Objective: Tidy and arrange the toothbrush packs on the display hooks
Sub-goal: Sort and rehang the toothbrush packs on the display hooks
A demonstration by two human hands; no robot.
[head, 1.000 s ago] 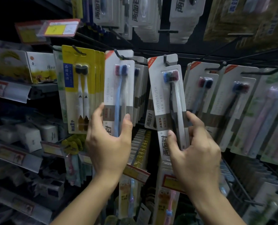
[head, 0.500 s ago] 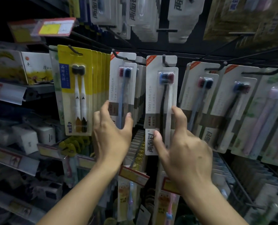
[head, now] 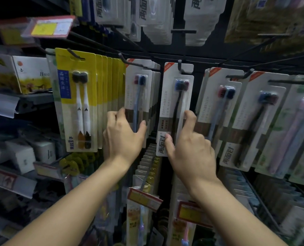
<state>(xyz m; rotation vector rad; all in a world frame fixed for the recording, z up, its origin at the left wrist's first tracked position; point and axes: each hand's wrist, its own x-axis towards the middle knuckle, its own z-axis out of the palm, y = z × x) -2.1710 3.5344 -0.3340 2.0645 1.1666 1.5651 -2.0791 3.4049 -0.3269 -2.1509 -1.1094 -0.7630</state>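
white toothbrush pack (head: 174, 96) pinched by right hand (head: 190, 148); left hand (head: 122, 134) grips neighbouring stack (head: 144, 96), lower edges hidden.

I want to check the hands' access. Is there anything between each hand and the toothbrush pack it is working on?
Nothing visible is in the way. The left hand already grips the front pack with the blue toothbrush, and the right hand pinches the single white pack with the black toothbrush, which hangs on its hook.
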